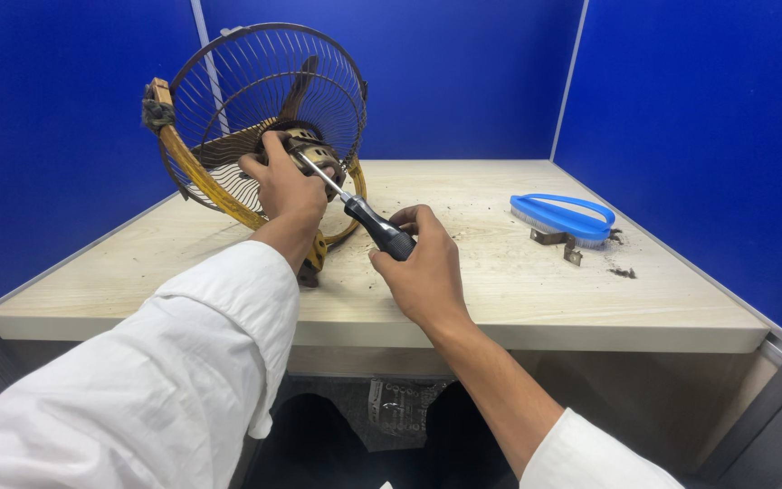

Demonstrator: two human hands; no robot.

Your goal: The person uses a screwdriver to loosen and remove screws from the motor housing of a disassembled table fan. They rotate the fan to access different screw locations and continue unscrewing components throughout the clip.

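A rusty wire fan guard (246, 81) with a yellow rim stands tilted on the wooden table (500, 299) at the left. My left hand (284, 186) grips the fan's motor hub (314, 149) at the guard's centre. My right hand (423, 267) holds a screwdriver (364, 217) by its black handle. Its metal shaft points up and left, with the tip at the motor hub, beside my left hand's fingers.
A blue brush (561, 217) lies on the table at the right, with two small metal pieces (558, 243) beside it and dark crumbs of dirt (624, 271) nearby. Blue partition walls (699, 118) enclose the table on three sides.
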